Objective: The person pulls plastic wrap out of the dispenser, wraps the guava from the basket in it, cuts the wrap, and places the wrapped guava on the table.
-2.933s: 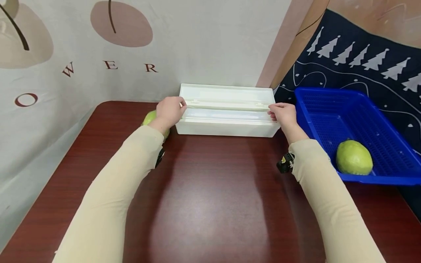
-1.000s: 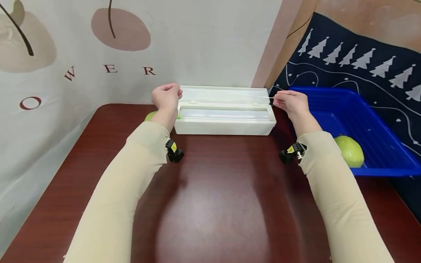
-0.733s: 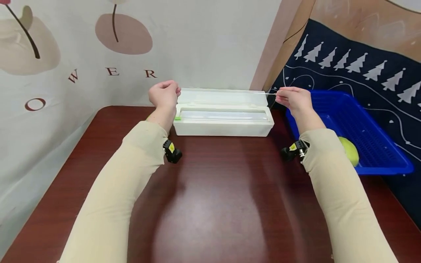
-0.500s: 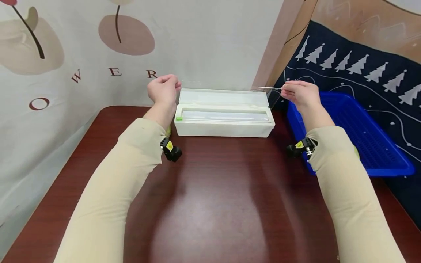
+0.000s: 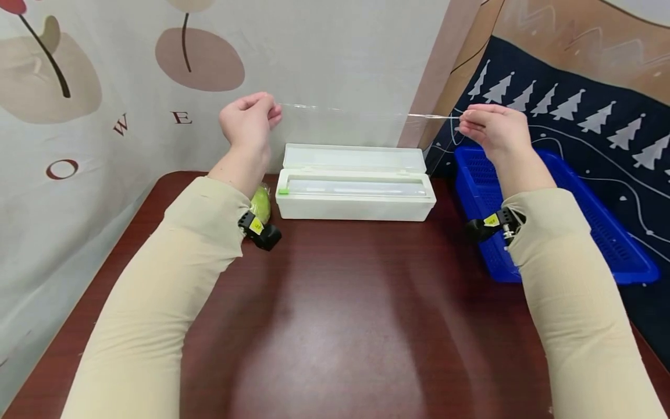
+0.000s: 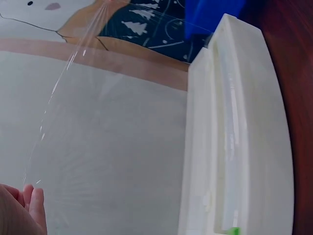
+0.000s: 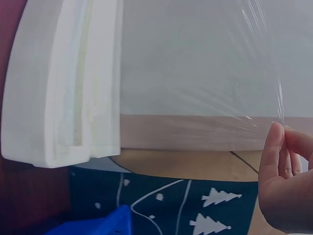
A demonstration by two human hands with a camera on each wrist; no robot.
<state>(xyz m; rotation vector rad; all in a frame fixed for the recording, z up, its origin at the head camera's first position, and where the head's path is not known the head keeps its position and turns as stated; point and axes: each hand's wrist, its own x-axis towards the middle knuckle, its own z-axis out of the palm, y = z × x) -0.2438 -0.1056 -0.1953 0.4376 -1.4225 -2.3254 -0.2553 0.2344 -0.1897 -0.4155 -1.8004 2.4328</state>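
A sheet of clear plastic wrap (image 7: pixel 279 95) stretches between my two hands, above and in front of the white dispenser box. At its left corner, my left hand (image 5: pixel 248 122) pinches the edge between thumb and fingers. My right hand (image 5: pixel 494 131) pinches the other corner, where the film bunches into a thin strand. Below, the white wrap dispenser (image 5: pixel 356 203) stands at the back of the table with its lid (image 5: pixel 356 157) tipped back. A clear roll (image 5: pixel 358 187) lies inside, and a small green slider (image 5: pixel 283 191) sits at the box's left end.
A green guava-like fruit (image 5: pixel 260 203), apparently in film, stands left of the box, partly behind my left wrist. A blue plastic basket (image 5: pixel 617 256) sits at the right; my right arm hides part of it. The brown table (image 5: pixel 335 326) runs up to the cloth-covered wall.
Both hands, at the box earlier, have risen and moved apart, drawing the film up out of it. The green fruit at left shows more now, while the fruit in the basket is hidden by my right arm.
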